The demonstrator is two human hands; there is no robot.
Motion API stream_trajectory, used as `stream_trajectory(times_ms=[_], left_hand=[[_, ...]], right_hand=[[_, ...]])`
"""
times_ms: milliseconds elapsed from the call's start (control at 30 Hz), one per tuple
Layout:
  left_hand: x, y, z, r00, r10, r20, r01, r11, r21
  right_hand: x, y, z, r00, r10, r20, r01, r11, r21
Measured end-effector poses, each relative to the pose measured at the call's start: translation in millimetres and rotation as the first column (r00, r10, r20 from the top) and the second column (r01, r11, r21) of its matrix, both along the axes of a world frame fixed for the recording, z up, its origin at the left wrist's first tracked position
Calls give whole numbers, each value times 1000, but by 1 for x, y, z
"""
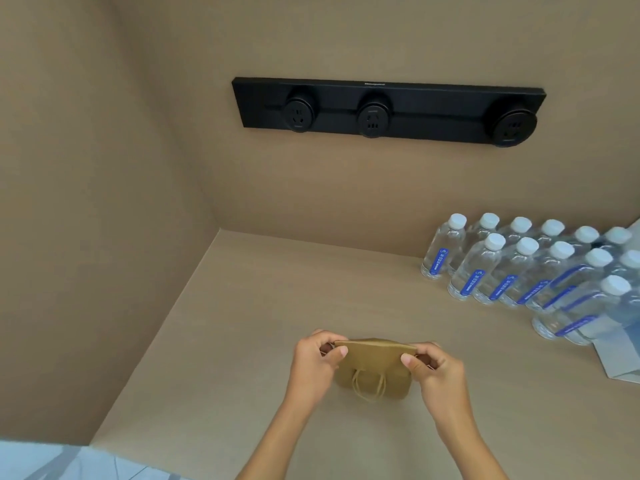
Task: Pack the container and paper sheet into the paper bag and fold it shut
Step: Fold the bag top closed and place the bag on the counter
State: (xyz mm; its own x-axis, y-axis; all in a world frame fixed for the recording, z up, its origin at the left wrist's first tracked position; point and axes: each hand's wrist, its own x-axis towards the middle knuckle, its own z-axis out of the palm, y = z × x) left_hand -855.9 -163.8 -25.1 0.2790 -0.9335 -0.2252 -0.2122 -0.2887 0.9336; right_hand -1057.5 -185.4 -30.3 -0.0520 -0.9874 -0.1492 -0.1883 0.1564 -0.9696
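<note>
A small brown paper bag [374, 365] stands on the beige counter in front of me, its top folded over toward me and its twine handles hanging down the near side. My left hand [313, 362] pinches the left end of the folded top. My right hand [431, 367] pinches the right end. Both thumbs press on the near face of the fold. Neither the container nor the paper sheet shows; the bag's inside is hidden.
Several clear water bottles [519, 268] with white caps stand in rows at the right. A white-blue sheet or box corner [620, 362] lies under them at the right edge. A black socket strip [384, 110] hangs on the back wall. A side wall closes off the left.
</note>
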Motion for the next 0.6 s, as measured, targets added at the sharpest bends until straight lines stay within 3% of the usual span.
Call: stream_trajectory(times_ms=[367, 600], left_hand=[[-8, -12, -9, 998, -36, 60, 35, 999, 24], [1, -7, 15, 995, -49, 82, 53, 997, -54]], right_hand=[[-11, -7, -6, 1000, -11, 7, 11, 998, 63], [-24, -3, 16, 973, 136, -187, -135, 991, 20]])
